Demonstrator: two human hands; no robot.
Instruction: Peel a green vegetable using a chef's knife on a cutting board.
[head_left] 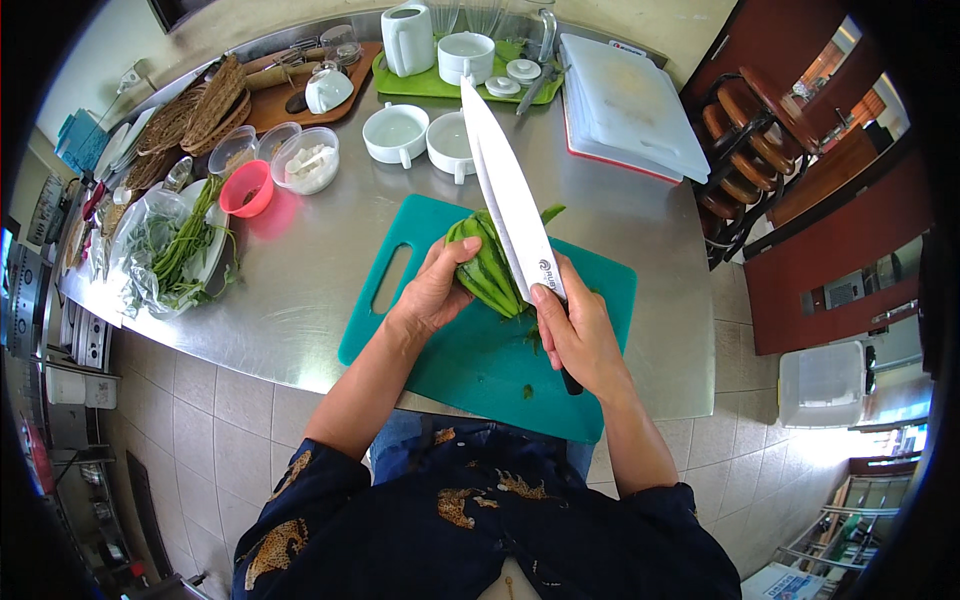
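My left hand [437, 285] is closed around a bunch of long, bright green vegetable pieces [490, 270]; I cannot tell whether they are whole pods or cut strips. My right hand [582, 335] grips a large kitchen knife [502, 185] by its black handle, with the thumb near the base of the blade. The broad white blade points up and away, slanting left, alongside the right of the greens. Beneath both hands lies a teal cutting board [470, 365] with a handle slot at its left. Small green scraps [528, 391] are on the board.
The board rests on a steel table [310, 225]. To the left are leafy greens [185, 245] on a plate, a pink cup [246, 189] and a plastic tub [306, 160]. Two white cups [396, 134] stand behind the board; stacked white boards [632, 105] lie at the far right.
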